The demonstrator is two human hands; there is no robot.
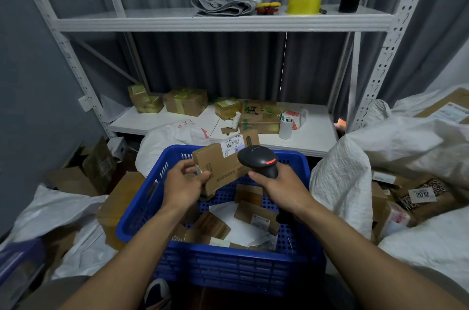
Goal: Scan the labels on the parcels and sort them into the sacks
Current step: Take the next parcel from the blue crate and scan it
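Over the blue basket [228, 269], the left hand [184, 182] pinches a flat parcel [220, 165] by its near end, label [232, 146] tipped up toward the scanner [258, 160] gripped in the right hand [279, 188], so I'd guess mid-scan. More parcels below, and a white sack [340, 182] crowds the right.

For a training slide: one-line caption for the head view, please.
Left hand holds a cardboard parcel over a blue crate while the right hand holds a black scanner by its label.
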